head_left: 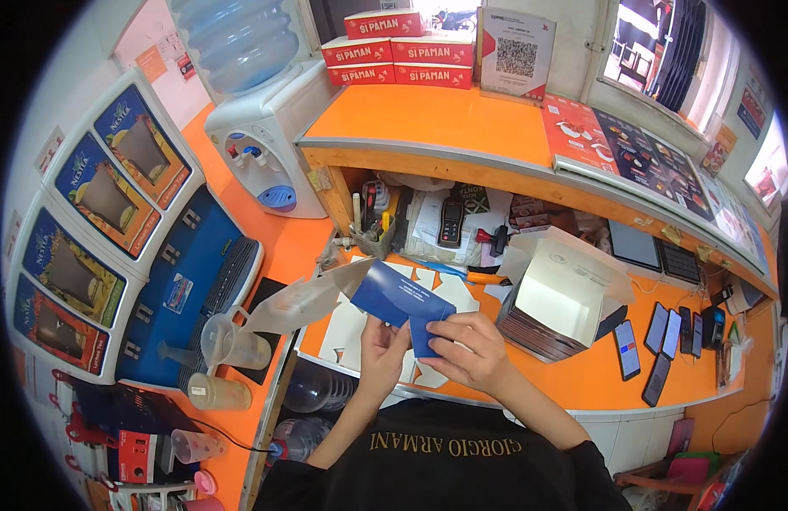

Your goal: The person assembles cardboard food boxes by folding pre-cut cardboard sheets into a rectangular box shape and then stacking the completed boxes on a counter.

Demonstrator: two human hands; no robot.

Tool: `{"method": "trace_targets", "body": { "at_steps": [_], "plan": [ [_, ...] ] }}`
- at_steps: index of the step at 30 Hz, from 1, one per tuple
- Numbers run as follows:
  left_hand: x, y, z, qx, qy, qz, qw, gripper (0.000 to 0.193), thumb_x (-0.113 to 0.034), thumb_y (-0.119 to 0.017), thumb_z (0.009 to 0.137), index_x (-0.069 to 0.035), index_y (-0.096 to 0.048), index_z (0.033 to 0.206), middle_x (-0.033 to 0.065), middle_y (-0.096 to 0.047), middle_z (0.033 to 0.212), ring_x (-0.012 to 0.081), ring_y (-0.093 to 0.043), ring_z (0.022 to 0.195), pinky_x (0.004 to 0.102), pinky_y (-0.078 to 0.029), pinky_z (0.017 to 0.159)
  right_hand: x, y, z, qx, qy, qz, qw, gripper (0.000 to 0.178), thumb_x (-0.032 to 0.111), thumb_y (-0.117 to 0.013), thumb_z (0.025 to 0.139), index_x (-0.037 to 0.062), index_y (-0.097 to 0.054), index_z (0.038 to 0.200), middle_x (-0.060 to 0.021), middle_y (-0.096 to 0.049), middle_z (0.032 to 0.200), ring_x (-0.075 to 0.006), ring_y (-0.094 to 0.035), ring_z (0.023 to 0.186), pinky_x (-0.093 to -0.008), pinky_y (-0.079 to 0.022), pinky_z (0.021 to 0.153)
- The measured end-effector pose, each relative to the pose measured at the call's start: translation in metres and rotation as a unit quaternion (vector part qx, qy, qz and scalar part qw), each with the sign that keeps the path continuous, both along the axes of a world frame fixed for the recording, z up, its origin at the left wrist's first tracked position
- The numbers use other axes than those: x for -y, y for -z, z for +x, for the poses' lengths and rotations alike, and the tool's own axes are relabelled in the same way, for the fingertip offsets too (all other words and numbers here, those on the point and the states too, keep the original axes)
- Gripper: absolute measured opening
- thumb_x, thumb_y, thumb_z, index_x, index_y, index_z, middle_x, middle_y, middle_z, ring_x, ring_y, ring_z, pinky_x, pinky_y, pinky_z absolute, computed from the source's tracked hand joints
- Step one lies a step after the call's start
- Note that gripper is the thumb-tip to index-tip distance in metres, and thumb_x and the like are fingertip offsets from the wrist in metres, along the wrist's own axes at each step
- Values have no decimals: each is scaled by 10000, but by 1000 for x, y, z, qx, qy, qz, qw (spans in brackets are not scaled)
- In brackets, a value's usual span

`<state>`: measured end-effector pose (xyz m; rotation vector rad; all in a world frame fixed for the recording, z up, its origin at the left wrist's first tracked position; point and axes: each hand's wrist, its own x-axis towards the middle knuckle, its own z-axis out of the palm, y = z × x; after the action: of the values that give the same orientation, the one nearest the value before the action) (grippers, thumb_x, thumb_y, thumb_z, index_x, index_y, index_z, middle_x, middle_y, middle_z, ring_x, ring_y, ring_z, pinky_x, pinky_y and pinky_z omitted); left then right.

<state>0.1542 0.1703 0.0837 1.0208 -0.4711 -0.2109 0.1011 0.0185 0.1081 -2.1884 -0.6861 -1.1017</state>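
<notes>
- Both hands are raised over the counter (496,392), working one blue card blank (400,300), white on its inner face.
- Left hand (379,341): fingers closed round the blank's lower middle, thumb side against the card; it carries the sheet's weight.
- Right hand (469,345): fingers curled, pinching a small blue flap (424,334) at the blank's near corner, just beside the left thumb.
- Blank extends up and away to the left of both hands; its far white end (300,302) hangs over the jug (228,339), not touching as far as I can tell.
- Flat white blanks (351,328) lie on the counter under the hands; an open white box (557,294) on a dark stack sits right of the right hand.
- Judged step: folding the blank into a box, at the flap crease.
- Next move, as judged: left hand steadies the sheet while the right bends the flap along its score; a skewed crease is the likely error.
</notes>
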Motion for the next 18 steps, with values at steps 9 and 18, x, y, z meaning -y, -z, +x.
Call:
{"method": "trace_targets", "body": {
  "at_steps": [9,18],
  "plan": [
    [8,22,-7,-20,16,73,997,440,25,-491,920,-21,-368,1340,94,-522,1228,154,-531,1117,289,-455,918,-16,9,8,1,136,3,991,224,112,-763,655,23,-646,825,-85,-617,901,-240,-594,823,-328,-497,673],
    [-34,49,27,94,246,372,890,509,-32,-477,926,-20,-295,1402,133,-530,1243,189,-539,1092,318,-424,928,7,39,3,-189,85,210,955,184,63,-629,831,10,-638,1007,-119,-591,957,-269,-584,821,-344,-489,729]
  ]
}}
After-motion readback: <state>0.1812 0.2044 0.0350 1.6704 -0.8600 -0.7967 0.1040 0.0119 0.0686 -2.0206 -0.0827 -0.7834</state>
